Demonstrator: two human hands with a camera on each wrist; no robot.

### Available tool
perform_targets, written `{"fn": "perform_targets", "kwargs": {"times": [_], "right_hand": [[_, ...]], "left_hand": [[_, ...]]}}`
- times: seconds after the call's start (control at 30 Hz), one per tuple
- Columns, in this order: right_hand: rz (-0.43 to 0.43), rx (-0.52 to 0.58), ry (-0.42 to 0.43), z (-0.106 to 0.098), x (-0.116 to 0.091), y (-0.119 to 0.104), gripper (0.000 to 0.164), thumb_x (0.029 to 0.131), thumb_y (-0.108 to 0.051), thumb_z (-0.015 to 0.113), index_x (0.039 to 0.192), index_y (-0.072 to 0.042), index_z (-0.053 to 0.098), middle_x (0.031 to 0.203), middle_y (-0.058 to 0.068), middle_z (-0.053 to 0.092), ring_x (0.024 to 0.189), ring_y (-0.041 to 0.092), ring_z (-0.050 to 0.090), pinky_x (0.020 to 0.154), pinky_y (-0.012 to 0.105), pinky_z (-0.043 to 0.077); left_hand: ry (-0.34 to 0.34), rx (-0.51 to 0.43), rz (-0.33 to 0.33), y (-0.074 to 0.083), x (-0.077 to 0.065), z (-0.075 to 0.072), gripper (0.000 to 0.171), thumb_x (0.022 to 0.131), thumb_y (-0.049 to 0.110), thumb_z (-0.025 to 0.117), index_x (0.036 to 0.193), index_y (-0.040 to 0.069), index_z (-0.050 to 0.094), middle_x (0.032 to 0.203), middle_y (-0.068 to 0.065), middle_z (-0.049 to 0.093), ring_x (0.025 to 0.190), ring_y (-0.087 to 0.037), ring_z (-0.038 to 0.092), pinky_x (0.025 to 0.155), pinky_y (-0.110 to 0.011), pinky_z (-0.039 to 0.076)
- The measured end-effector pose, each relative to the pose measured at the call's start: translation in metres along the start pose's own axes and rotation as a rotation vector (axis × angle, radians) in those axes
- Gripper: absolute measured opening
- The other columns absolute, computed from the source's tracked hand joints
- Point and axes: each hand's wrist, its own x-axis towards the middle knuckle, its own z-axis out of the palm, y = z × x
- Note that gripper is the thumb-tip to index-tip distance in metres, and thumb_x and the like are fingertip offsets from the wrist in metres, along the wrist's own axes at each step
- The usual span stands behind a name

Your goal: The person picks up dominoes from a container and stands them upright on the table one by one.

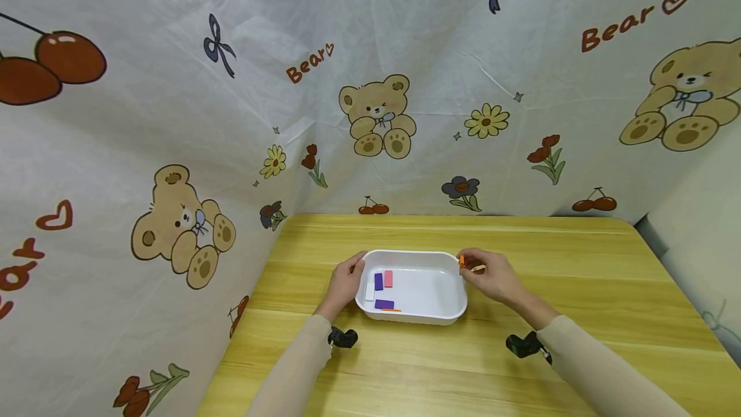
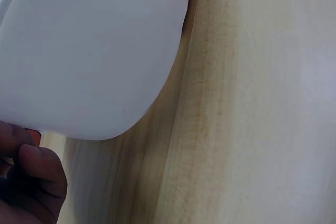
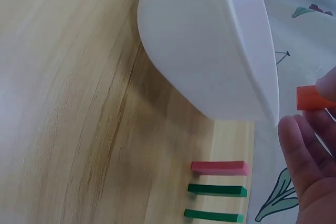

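Observation:
A white plastic basin (image 1: 431,291) sits on the wooden table. My left hand (image 1: 345,282) grips its left rim; part of this hand (image 2: 39,174) shows at the lower left of the left wrist view. At the basin's right rim, my right hand (image 1: 492,275) pinches an orange block (image 1: 461,261) between thumb and fingers. The right wrist view shows this orange block (image 3: 311,97) just beyond the rim. Inside the basin, toward the left, lie a white block (image 1: 370,291), a purple block (image 1: 379,282), a pink block (image 1: 388,278), another purple block (image 1: 384,304) and a thin orange piece (image 1: 392,310).
In the right wrist view a pink block (image 3: 219,168) and two green blocks, one a green block (image 3: 217,190) in the middle, stand in a row on the table beyond the basin. A bear-print cloth (image 1: 428,166) hangs behind the table (image 1: 596,301) and along its left side.

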Motion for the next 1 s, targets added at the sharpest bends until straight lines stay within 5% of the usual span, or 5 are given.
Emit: {"fn": "perform_targets", "kwargs": {"times": [1.0], "right_hand": [[0.051, -0.080, 0.078, -0.046, -0.017, 0.040, 0.036, 0.098, -0.013, 0.068, 0.131, 0.001, 0.065, 0.115, 0.019, 0.073, 0.104, 0.035, 0.070, 0.085, 0.048, 0.063]], "left_hand": [[-0.011, 0.008, -0.023, -0.003, 0.002, -0.001, 0.040, 0.110, 0.032, 0.050, 0.146, 0.019, 0.061, 0.146, -0.009, 0.063, 0.137, -0.030, 0.057, 0.115, -0.049, 0.048]]}}
